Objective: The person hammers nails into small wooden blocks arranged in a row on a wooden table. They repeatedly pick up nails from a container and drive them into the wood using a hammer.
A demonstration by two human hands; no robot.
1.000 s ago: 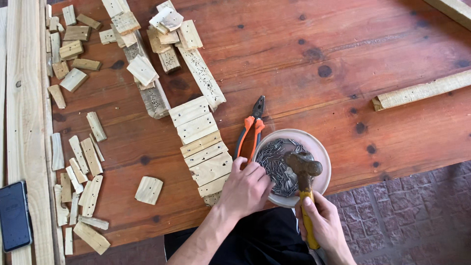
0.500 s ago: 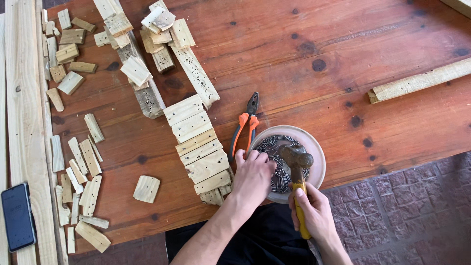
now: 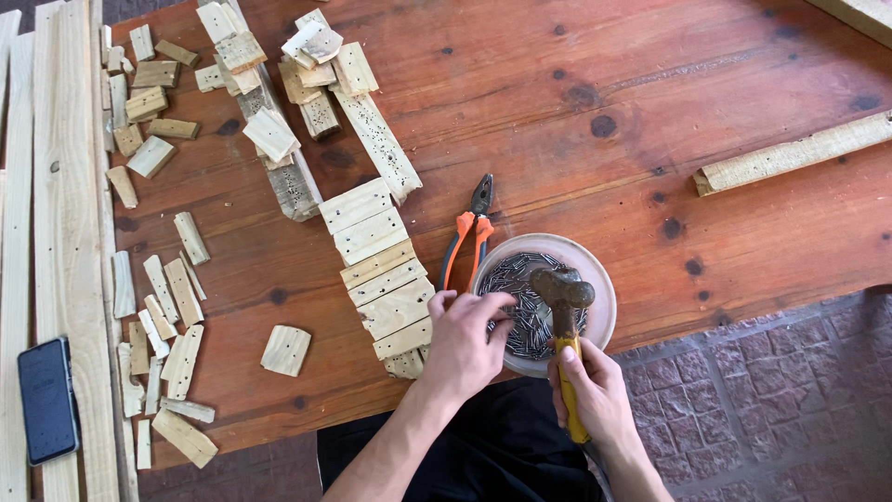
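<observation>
Left hand point(image 3: 465, 339) dips fingers into the bowl point(image 3: 604, 279) of nails point(image 3: 525, 297); right hand point(image 3: 595, 390) grips the hammer point(image 3: 565, 325): best pinch just one

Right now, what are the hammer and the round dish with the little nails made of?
The hammer has a dark, rusty-looking head, probably iron or steel, on a yellow handle, maybe painted wood or plastic. The dish looks like pale, smooth ceramic or plastic; I cannot tell which. The nails are thin, grey and shiny, so likely steel.
</observation>
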